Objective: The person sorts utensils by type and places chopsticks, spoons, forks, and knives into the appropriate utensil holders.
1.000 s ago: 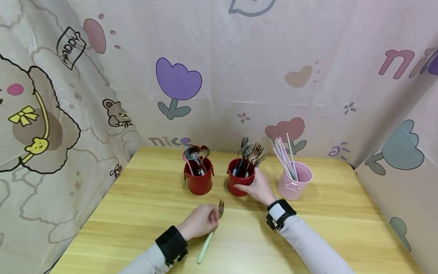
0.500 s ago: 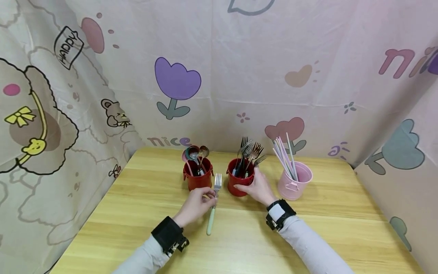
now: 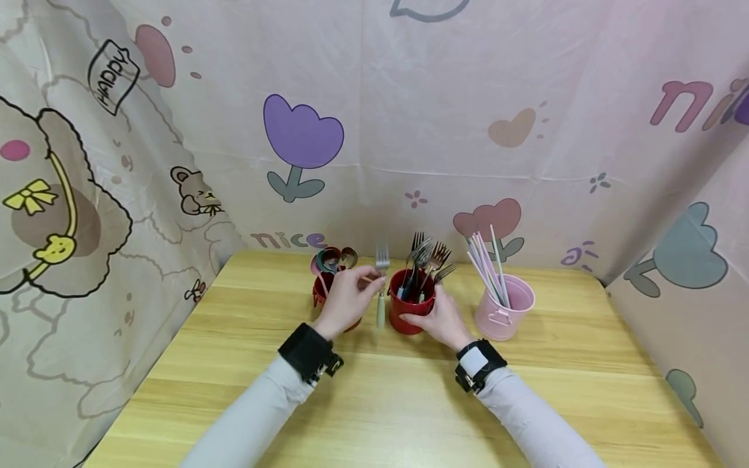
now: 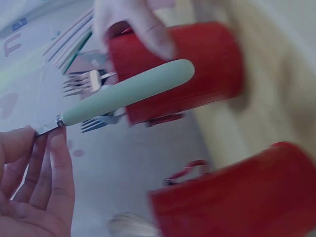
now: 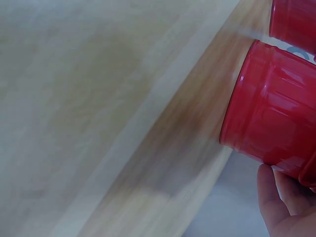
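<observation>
My left hand pinches a fork by the metal neck, tines up and pale green handle hanging down. In the left wrist view the green handle overlaps the middle red bucket. My right hand grips this middle red bucket on its right side, thumb across the front. Several forks stand in it, tines up. Behind my left hand, partly hidden, stands another red bucket with several spoons in it. The right wrist view shows my right fingers against the red wall.
To the right of my right hand stands a pink bucket with several thin pastel sticks leaning in it. All the buckets are on a wooden table. A printed cloth hangs behind the table's back edge.
My left hand has lifted the fork from low on the table, moving it away from me up to between the two red buckets. The fork now stands more upright. My right hand has stayed put.
</observation>
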`<move>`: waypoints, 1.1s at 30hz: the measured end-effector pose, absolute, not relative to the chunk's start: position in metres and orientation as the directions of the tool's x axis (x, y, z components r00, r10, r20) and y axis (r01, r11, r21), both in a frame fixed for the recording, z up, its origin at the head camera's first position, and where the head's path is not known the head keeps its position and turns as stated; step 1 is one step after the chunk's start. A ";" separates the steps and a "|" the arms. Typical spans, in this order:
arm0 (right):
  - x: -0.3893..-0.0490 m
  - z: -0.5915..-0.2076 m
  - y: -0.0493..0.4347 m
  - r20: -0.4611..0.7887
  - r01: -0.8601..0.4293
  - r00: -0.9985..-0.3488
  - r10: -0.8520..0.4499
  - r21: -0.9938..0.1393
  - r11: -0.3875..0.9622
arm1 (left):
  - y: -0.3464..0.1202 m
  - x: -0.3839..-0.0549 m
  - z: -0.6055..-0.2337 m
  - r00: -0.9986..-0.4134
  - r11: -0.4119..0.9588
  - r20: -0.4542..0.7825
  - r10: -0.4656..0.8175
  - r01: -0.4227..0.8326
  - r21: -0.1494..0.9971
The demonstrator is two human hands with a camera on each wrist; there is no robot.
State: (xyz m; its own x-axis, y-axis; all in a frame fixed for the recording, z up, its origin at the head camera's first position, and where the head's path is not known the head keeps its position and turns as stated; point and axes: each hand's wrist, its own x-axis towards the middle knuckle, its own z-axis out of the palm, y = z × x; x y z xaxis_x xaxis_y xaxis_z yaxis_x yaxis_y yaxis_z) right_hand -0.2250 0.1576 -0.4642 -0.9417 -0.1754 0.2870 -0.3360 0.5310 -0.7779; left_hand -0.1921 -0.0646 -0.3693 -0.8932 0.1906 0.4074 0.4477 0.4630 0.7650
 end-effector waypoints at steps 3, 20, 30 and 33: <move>-0.226 -0.464 0.158 0.288 -0.339 -0.941 -0.179 -0.782 0.523 | -0.056 -0.204 -0.355 -0.879 0.463 0.444 0.177 0.472 0.750; -0.224 -0.461 0.156 0.273 -0.317 -0.948 -0.162 -0.769 0.555 | -0.017 -0.239 -0.343 -0.842 0.490 0.524 0.129 0.514 0.704; -0.224 -0.461 0.158 0.281 -0.325 -0.945 -0.167 -0.762 0.560 | -0.008 -0.242 -0.351 -0.853 0.582 0.480 0.205 0.500 0.641; -0.224 -0.460 0.158 0.271 -0.316 -0.948 -0.165 -0.764 0.562 | -0.005 -0.243 -0.352 -0.868 0.614 0.443 0.223 0.478 0.628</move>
State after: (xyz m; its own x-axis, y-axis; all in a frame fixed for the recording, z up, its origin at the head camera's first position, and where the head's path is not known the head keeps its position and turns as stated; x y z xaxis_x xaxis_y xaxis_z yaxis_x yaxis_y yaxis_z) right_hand -0.2241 0.1575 -0.4604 -0.9483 -0.1649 0.2712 -0.3163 0.5621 -0.7642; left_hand -0.2427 -0.0052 -0.3522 -0.8684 0.2229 0.4429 0.4779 0.6143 0.6278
